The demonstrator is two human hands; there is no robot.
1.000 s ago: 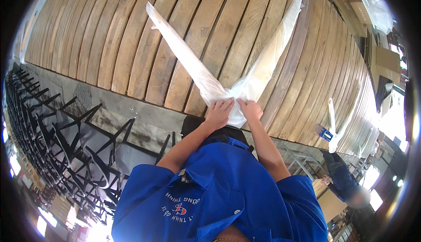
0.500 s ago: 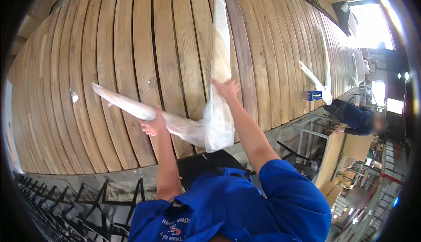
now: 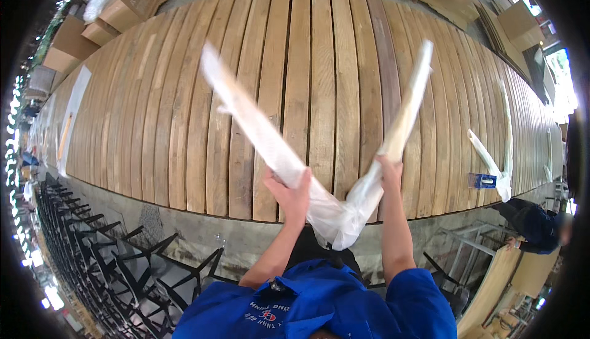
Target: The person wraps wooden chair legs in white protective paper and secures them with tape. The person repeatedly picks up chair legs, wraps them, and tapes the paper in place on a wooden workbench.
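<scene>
- Turned clockwise since half a second ago, our white-wrapped V-shaped piece [image 3: 345, 221] sits over the slatted table [image 3: 321, 105], its corner past the near edge.
- We grip its left bar [image 3: 249, 115] with our left hand [image 3: 291, 198], its right bar [image 3: 410, 109] with our right hand [image 3: 391, 172].
- Rightward, we see a blue box [image 3: 485, 181] beside another wrapped piece [image 3: 504, 185].

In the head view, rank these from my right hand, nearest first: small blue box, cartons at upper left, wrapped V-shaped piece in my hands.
1. Wrapped V-shaped piece: in the right hand itself.
2. Small blue box: off to the right, on the plank surface.
3. Cartons: upper left, beyond the planks' far edge.
</scene>
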